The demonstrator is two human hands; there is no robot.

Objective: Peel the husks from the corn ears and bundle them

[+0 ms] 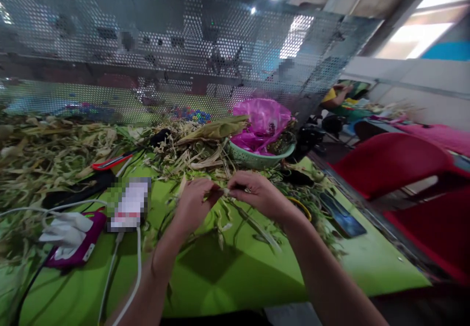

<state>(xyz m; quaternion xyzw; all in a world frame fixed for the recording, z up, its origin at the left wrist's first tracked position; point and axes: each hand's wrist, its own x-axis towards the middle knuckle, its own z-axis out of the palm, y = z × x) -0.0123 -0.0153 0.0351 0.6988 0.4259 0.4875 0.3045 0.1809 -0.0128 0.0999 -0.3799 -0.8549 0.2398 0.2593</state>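
Above the green table (220,287), my left hand (194,202) and my right hand (259,196) meet with their fingertips nearly touching. Both are closed in a pinch on a small pale plant piece (225,192), which the fingers partly hide; its exact kind is too small to make out. Loose strips of dried leaf (220,228) lie on the table just below my hands. Beyond them are a heap of dry stalks and husks (198,154) and a pale green basket (253,159) with a bright pink plastic bag (260,115) in it.
On the left lie a phone (130,201) with a white cable, a purple tissue pack (79,243) and a red-edged cutter (112,162). At right are a dark phone (343,216) and red chairs (396,162). A perforated metal screen (165,61) closes off the back. Another person's arm (336,98) shows far right.
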